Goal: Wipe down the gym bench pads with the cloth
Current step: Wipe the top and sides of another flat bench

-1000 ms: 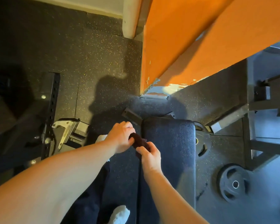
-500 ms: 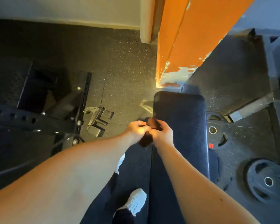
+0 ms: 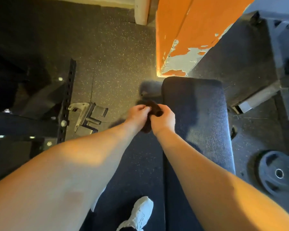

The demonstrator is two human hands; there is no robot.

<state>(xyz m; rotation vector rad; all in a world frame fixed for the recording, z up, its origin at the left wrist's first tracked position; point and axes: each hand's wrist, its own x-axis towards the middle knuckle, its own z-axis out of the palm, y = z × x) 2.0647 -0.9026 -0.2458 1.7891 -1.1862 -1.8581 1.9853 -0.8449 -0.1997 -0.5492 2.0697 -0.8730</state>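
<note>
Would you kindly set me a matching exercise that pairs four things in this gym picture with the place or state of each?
Things:
1. dark brown rolled cloth
2. black round weight plate
3. white laced sneaker
4. orange painted wall corner

Places or states:
A. paint flaking off near the floor
B. gripped by the left hand and the right hand
C. lying flat on the floor, right of the black padded bench pad
D. left of the bench pad, at the bottom edge of the view

Pairs: 1-B; 2-C; 3-D; 4-A.
</note>
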